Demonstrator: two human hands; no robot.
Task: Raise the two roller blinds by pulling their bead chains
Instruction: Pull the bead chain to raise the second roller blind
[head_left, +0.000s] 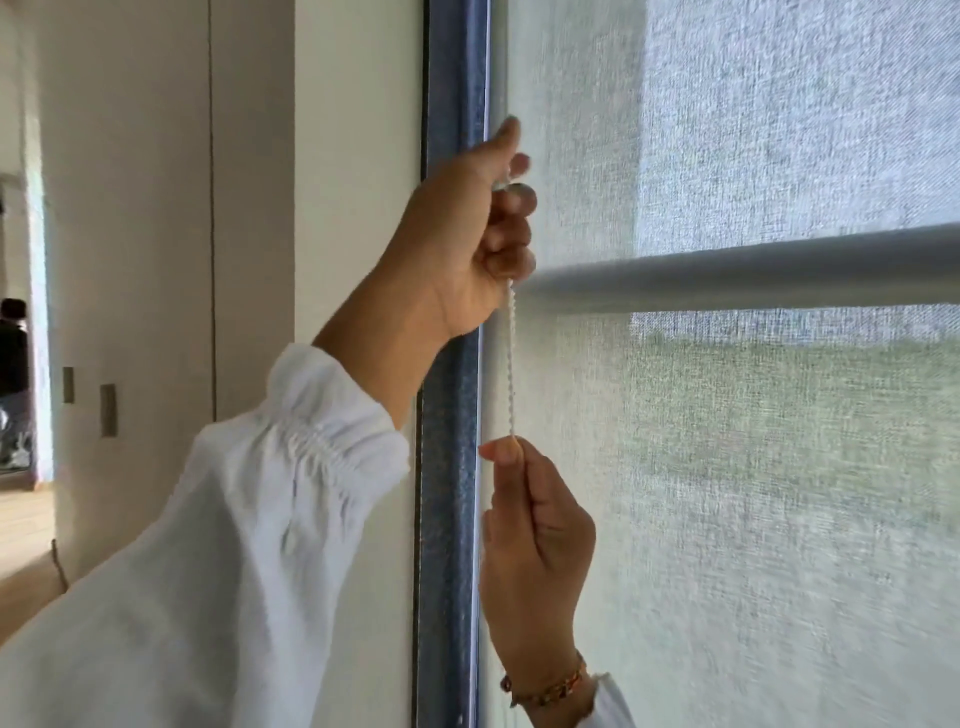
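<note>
A pale, see-through roller blind (727, 493) covers the window on the right. Its white bead chain (511, 364) hangs straight down along the blind's left edge, beside the blue frame. My left hand (467, 234) is raised high and closed around the chain, thumb pointing up. Lower down, my right hand (540, 530) pinches the same chain between thumb and fingers. The stretch of chain between the two hands is taut. A grey horizontal bar (753, 275) shows behind the fabric. Only one blind is in view.
A blue vertical window frame (451, 415) stands just left of the chain, against a white wall (358, 156). Further left are beige cupboard doors (156, 208) with small handles, and a doorway with a dark-clothed person (13, 353) far off.
</note>
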